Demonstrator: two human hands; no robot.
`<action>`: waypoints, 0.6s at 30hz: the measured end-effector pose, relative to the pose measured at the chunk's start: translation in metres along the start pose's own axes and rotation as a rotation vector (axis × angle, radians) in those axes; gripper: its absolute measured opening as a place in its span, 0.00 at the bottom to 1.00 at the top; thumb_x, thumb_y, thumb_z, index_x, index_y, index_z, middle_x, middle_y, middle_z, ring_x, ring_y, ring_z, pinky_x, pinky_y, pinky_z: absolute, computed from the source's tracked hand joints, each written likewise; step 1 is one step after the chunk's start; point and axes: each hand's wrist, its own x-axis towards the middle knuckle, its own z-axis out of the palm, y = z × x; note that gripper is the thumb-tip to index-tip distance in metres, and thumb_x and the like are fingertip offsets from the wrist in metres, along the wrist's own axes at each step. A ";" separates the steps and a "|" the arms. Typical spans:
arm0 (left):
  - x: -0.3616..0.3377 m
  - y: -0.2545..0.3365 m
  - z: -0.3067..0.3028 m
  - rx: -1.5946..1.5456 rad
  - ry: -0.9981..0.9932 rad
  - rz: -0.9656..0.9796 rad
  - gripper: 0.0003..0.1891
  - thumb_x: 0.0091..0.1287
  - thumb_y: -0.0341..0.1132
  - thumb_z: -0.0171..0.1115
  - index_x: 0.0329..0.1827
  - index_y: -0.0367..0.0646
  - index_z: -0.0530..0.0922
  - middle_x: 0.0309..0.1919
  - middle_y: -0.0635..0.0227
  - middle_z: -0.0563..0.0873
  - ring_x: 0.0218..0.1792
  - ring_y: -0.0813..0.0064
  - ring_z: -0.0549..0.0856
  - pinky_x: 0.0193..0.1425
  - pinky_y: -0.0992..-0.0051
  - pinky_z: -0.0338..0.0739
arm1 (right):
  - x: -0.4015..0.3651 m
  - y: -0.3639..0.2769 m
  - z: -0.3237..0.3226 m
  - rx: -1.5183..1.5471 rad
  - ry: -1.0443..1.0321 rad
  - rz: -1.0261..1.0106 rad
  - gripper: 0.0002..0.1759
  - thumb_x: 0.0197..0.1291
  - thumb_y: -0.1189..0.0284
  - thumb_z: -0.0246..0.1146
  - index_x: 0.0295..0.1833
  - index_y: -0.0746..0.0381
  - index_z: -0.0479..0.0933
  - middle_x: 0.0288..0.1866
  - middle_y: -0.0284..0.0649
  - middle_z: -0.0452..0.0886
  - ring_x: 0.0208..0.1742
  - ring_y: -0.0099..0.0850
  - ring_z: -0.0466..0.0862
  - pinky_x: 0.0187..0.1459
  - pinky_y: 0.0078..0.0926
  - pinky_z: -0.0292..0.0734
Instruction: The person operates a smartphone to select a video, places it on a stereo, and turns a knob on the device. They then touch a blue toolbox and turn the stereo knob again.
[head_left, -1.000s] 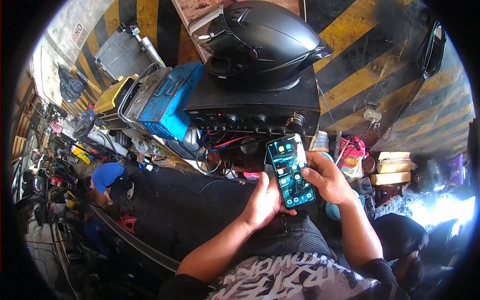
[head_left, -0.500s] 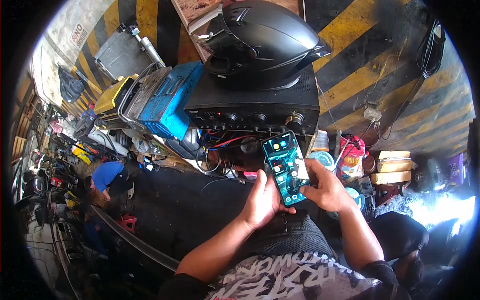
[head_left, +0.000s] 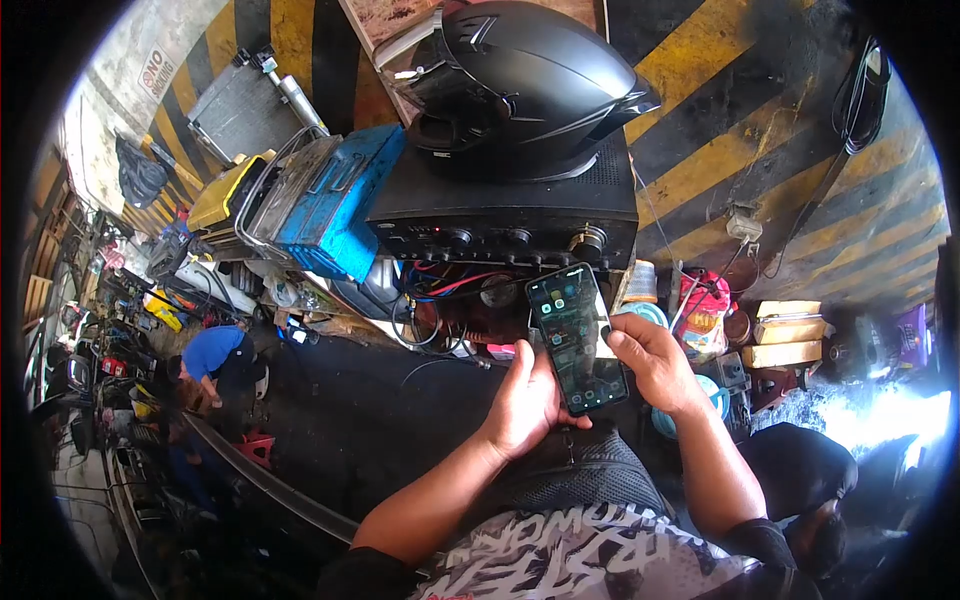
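A smartphone (head_left: 577,340) with a dark, dimmed screen showing a few app icons is held upright in front of my body. My left hand (head_left: 527,400) is closed around its lower left side, the thumb along the edge and fingertips showing below the bottom. At the phone's right edge is my right hand (head_left: 652,368), fingers curled and thumb beside the upper right side; part of its grip is hidden. Just beyond the phone stands a black amplifier (head_left: 500,225) with knobs and a small red light. On it rests a matte black motorcycle helmet (head_left: 540,90).
A blue metal box (head_left: 345,205) sits left of the amplifier. Cables hang underneath. To the right are a red bag (head_left: 703,318) and stacked yellowish boxes (head_left: 785,335). A person in a blue shirt (head_left: 215,355) crouches at left; another person in dark clothing (head_left: 800,465) is at lower right.
My right thumb has moved up from the lower screen to the phone's right side. The bright screen has become dim with fewer icons visible. My left hand has stayed put.
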 end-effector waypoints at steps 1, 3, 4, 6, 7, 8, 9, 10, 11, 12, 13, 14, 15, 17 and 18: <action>0.000 0.000 -0.001 0.003 -0.007 -0.006 0.50 0.72 0.80 0.31 0.85 0.49 0.53 0.75 0.60 0.72 0.69 0.63 0.79 0.54 0.59 0.87 | -0.001 -0.001 0.000 0.010 -0.020 0.011 0.22 0.79 0.59 0.59 0.60 0.69 0.80 0.42 0.35 0.83 0.45 0.23 0.79 0.50 0.26 0.75; 0.000 0.000 -0.002 0.003 -0.014 -0.015 0.50 0.72 0.80 0.30 0.85 0.50 0.54 0.75 0.62 0.72 0.69 0.67 0.79 0.54 0.62 0.86 | -0.003 -0.002 0.000 0.029 -0.057 0.032 0.23 0.79 0.58 0.59 0.61 0.69 0.79 0.42 0.30 0.80 0.45 0.20 0.74 0.50 0.23 0.71; 0.001 0.000 -0.003 -0.001 -0.013 -0.017 0.50 0.72 0.80 0.30 0.85 0.50 0.54 0.75 0.62 0.72 0.69 0.66 0.79 0.54 0.62 0.87 | -0.003 -0.001 -0.001 0.034 -0.068 0.030 0.23 0.79 0.58 0.59 0.61 0.69 0.79 0.42 0.30 0.80 0.45 0.20 0.74 0.50 0.23 0.71; 0.002 0.000 -0.004 -0.001 -0.013 -0.015 0.51 0.72 0.80 0.30 0.84 0.49 0.54 0.74 0.62 0.73 0.68 0.66 0.79 0.54 0.62 0.87 | -0.003 0.001 -0.001 0.044 -0.089 0.027 0.24 0.79 0.58 0.59 0.61 0.69 0.79 0.42 0.30 0.79 0.45 0.21 0.74 0.49 0.23 0.71; 0.002 0.000 -0.003 0.002 -0.014 -0.010 0.51 0.72 0.80 0.30 0.84 0.49 0.54 0.74 0.62 0.73 0.68 0.66 0.79 0.54 0.62 0.87 | -0.003 0.004 -0.001 0.035 -0.089 0.024 0.24 0.79 0.58 0.58 0.61 0.70 0.79 0.42 0.31 0.80 0.45 0.21 0.74 0.49 0.23 0.71; 0.003 0.000 -0.003 0.005 -0.015 -0.006 0.51 0.72 0.81 0.30 0.84 0.49 0.54 0.74 0.62 0.73 0.68 0.66 0.79 0.54 0.62 0.87 | -0.003 0.007 -0.001 0.026 -0.088 0.021 0.24 0.79 0.58 0.58 0.61 0.70 0.79 0.42 0.31 0.80 0.45 0.21 0.74 0.49 0.23 0.71; 0.003 0.001 -0.002 0.003 -0.005 -0.009 0.51 0.72 0.81 0.30 0.84 0.50 0.54 0.74 0.62 0.73 0.67 0.66 0.80 0.54 0.61 0.86 | -0.003 0.009 -0.001 0.017 -0.086 0.019 0.24 0.79 0.58 0.58 0.61 0.70 0.79 0.42 0.32 0.80 0.45 0.21 0.74 0.49 0.23 0.71; 0.003 0.001 -0.001 0.002 0.004 -0.013 0.51 0.72 0.81 0.30 0.84 0.50 0.54 0.74 0.62 0.74 0.67 0.67 0.80 0.54 0.61 0.86 | -0.002 0.007 -0.002 0.019 -0.104 0.044 0.24 0.78 0.59 0.60 0.63 0.70 0.78 0.44 0.33 0.81 0.47 0.22 0.76 0.51 0.24 0.72; 0.004 0.001 0.000 0.001 0.014 -0.015 0.51 0.72 0.81 0.30 0.84 0.50 0.55 0.73 0.62 0.74 0.67 0.67 0.80 0.54 0.61 0.86 | -0.002 0.004 -0.004 0.020 -0.122 0.070 0.25 0.76 0.61 0.62 0.65 0.71 0.76 0.47 0.35 0.82 0.49 0.23 0.77 0.53 0.26 0.73; 0.004 0.001 0.000 0.003 0.023 -0.014 0.51 0.72 0.81 0.30 0.84 0.50 0.55 0.73 0.62 0.74 0.67 0.67 0.80 0.54 0.61 0.86 | -0.003 0.000 -0.005 0.022 -0.139 0.095 0.26 0.75 0.62 0.64 0.68 0.71 0.74 0.49 0.37 0.83 0.51 0.24 0.79 0.55 0.27 0.74; 0.005 0.000 -0.001 0.004 0.032 -0.012 0.51 0.71 0.81 0.31 0.84 0.50 0.55 0.73 0.63 0.75 0.66 0.67 0.80 0.55 0.61 0.86 | -0.005 -0.004 -0.006 -0.022 -0.152 0.086 0.31 0.71 0.63 0.67 0.71 0.71 0.71 0.54 0.41 0.83 0.55 0.28 0.80 0.59 0.29 0.74; 0.005 -0.001 -0.002 0.006 0.041 -0.009 0.51 0.71 0.81 0.31 0.84 0.50 0.56 0.72 0.63 0.75 0.66 0.67 0.80 0.55 0.61 0.86 | -0.007 -0.010 -0.006 -0.066 -0.164 0.077 0.36 0.67 0.64 0.70 0.74 0.70 0.67 0.58 0.46 0.83 0.60 0.32 0.80 0.63 0.31 0.73; 0.005 0.000 -0.001 0.021 0.047 -0.004 0.51 0.72 0.81 0.31 0.84 0.50 0.56 0.72 0.62 0.75 0.66 0.67 0.80 0.55 0.61 0.86 | -0.008 -0.015 -0.006 -0.110 -0.177 0.067 0.43 0.63 0.65 0.73 0.78 0.70 0.64 0.63 0.50 0.82 0.64 0.36 0.81 0.67 0.33 0.73; 0.005 0.002 0.002 0.051 0.061 0.007 0.50 0.72 0.80 0.30 0.84 0.50 0.56 0.71 0.62 0.76 0.65 0.68 0.81 0.56 0.61 0.85 | -0.009 -0.023 -0.004 -0.250 -0.206 0.056 0.54 0.55 0.66 0.78 0.82 0.68 0.56 0.70 0.57 0.77 0.73 0.43 0.77 0.73 0.37 0.69; 0.005 0.002 0.003 0.055 0.062 0.011 0.50 0.72 0.80 0.30 0.84 0.50 0.56 0.71 0.62 0.76 0.65 0.67 0.81 0.56 0.61 0.85 | -0.009 -0.026 -0.003 -0.320 -0.219 0.050 0.60 0.51 0.66 0.80 0.84 0.67 0.52 0.74 0.60 0.74 0.77 0.46 0.74 0.76 0.38 0.66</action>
